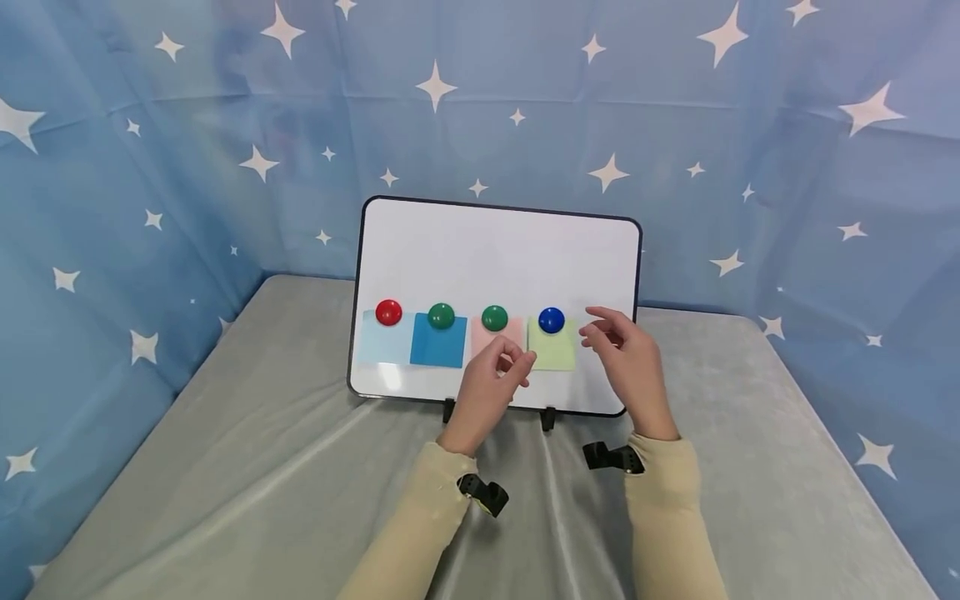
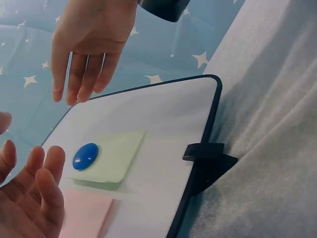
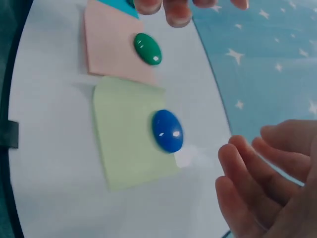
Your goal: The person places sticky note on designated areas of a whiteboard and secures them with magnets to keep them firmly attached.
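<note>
On a black-framed whiteboard (image 1: 495,250), a row of sticky notes hangs under round magnets. From the left, a red magnet (image 1: 388,312) sits on a light blue note (image 1: 384,343), a green magnet (image 1: 441,316) on a blue note (image 1: 438,346), another green magnet (image 1: 495,317) on a pink note (image 1: 487,333), and a blue magnet (image 3: 167,131) on a yellow-green note (image 3: 129,139). My left hand (image 1: 491,387), fingers loosely bent and holding nothing, is before the pink note. Right of the blue magnet, my right hand (image 1: 630,367) is held apart from it, also holding nothing.
Black stand feet (image 1: 548,418) support the board's lower edge on a grey cloth-covered table (image 1: 225,467). Behind and beside it hangs a blue curtain (image 1: 517,150) with white stars. Each wrist carries a black strap-on camera (image 1: 483,493).
</note>
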Demonstrator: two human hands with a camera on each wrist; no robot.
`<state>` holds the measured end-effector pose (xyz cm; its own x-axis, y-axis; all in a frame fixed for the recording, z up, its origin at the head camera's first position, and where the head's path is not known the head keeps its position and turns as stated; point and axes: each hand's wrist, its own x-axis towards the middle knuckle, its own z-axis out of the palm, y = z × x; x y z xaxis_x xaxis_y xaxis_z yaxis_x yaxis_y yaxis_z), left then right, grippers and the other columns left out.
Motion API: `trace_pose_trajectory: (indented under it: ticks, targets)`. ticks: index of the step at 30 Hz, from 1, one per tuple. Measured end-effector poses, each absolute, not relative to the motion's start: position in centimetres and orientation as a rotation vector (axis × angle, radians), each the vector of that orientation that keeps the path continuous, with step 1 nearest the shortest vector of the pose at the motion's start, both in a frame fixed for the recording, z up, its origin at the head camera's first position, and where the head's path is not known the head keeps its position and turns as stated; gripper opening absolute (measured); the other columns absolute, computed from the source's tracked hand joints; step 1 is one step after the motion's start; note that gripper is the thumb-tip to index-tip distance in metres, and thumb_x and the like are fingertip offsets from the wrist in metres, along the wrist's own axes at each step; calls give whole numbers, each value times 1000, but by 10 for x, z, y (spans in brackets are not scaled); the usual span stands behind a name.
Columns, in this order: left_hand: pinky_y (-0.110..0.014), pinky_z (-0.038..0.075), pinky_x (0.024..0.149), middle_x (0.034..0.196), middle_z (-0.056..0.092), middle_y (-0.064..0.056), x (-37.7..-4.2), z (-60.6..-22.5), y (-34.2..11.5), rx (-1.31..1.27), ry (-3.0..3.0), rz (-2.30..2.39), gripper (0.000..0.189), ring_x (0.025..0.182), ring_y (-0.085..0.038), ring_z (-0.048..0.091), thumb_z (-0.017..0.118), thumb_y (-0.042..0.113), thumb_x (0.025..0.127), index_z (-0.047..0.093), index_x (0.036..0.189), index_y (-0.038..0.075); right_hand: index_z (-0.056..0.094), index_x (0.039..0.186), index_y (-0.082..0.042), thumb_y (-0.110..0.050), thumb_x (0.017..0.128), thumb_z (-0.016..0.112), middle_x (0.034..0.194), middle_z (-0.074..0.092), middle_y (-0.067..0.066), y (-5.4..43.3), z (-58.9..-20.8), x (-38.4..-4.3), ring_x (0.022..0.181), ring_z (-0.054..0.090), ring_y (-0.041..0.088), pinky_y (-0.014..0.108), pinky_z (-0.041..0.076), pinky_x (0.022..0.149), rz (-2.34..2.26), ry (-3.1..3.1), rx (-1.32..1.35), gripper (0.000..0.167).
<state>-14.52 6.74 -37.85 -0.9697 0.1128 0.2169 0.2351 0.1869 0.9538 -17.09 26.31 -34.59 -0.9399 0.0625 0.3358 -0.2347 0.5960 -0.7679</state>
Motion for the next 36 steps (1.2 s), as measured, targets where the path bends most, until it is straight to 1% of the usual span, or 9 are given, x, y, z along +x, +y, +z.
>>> trace_pose_trajectory:
  ticks: [4,9,10,15,18,22,27,31,36]
  targets:
    - [-34,47,52,71,59,3,-147,-377,67,-368,-2319,-1887,31,70,-29,57,50,54,83,50,84,23,54,120,-15,-37,91,47,95,64,4,258,-338,-164,84,60,22,36,45,69,1216,-2541,192,37]
    - [-31,47,51,71,59,3,-148,-385,69,-366,-2338,-1890,32,69,-29,57,51,52,84,50,87,20,55,118,-13,-34,92,47,92,63,2,259,-348,-163,82,60,21,34,45,65,1251,-2522,282,34]
    - [-31,47,51,71,58,3,-148,-387,70,-366,-2342,-1891,33,69,-29,57,50,52,84,50,87,20,56,116,-13,-35,92,47,91,63,2,259,-350,-163,81,60,21,36,45,62,1251,-2516,293,34]
    - [-32,48,52,74,59,0,-151,-389,72,-352,-2329,-1914,31,72,-29,58,51,54,83,51,88,23,57,113,-13,-36,92,46,90,63,3,256,-354,-165,80,60,21,37,46,61,1224,-2528,336,33]
    - [-33,48,53,80,60,-2,-149,-389,75,-366,-2307,-1948,26,73,-25,59,51,51,84,53,93,27,57,113,-13,-35,93,45,90,63,2,249,-352,-159,81,60,20,37,46,65,1150,-2590,331,32]
    - [-30,48,56,93,59,5,-144,-387,83,-467,-2290,-1926,25,73,-14,58,50,48,86,54,101,29,57,116,-15,-37,91,48,100,62,0,242,-361,-154,87,59,14,37,48,74,1108,-2616,397,34]
    - [-25,47,63,100,54,16,-141,-379,83,-517,-2346,-1742,37,79,-5,53,47,54,85,54,107,25,54,120,-15,-42,88,50,114,56,0,237,-368,-149,97,55,17,43,46,79,1045,-2591,509,41]
    - [-24,47,66,104,54,13,-142,-369,69,-506,-2434,-1537,43,84,-4,53,44,53,87,54,113,20,52,123,-17,-43,90,47,120,52,0,241,-365,-150,106,51,19,45,43,83,967,-2586,545,42]
    - [-27,48,68,110,55,5,-139,-365,43,-431,-2486,-1186,39,93,-11,55,46,45,89,53,117,18,47,128,-15,-39,94,38,129,46,5,259,-366,-148,115,45,24,46,37,90,970,-2677,497,43]
